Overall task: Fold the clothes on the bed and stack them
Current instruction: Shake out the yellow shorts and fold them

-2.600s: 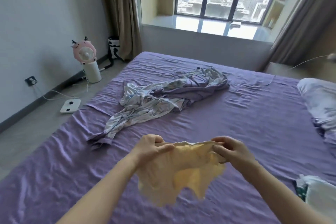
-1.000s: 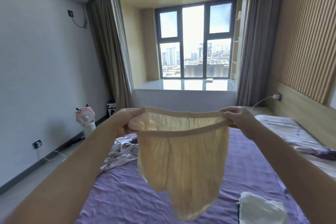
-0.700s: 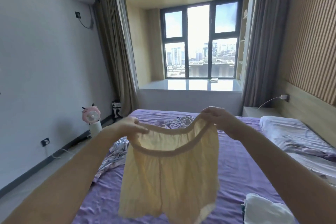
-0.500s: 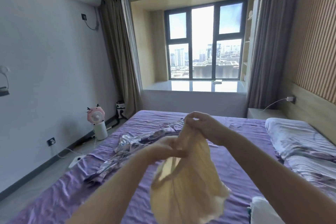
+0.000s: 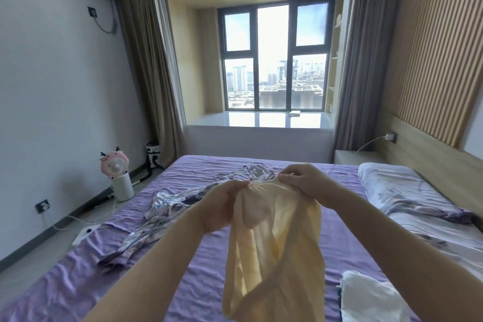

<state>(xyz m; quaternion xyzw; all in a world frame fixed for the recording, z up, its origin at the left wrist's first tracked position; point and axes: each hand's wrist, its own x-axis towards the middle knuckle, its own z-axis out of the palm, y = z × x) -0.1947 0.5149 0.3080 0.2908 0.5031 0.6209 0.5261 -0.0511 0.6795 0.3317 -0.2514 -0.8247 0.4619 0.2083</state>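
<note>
Pale yellow shorts hang in the air above the purple bed, folded lengthwise so the legs dangle together. My left hand grips one end of the waistband and my right hand pinches the other end close beside it. A crumpled silvery floral garment lies unfolded on the bed beyond my hands. A folded white piece rests on the bed at the lower right.
A pillow and patterned bedding lie along the right side by the wooden headboard. On the floor at the left stand a pink fan, a white scale and cables. A window ledge is beyond the bed's far end.
I lifted the shorts off the bed and spread them wide by the waistband. My hands then came together, doubling the shorts lengthwise, and lowered a little.
</note>
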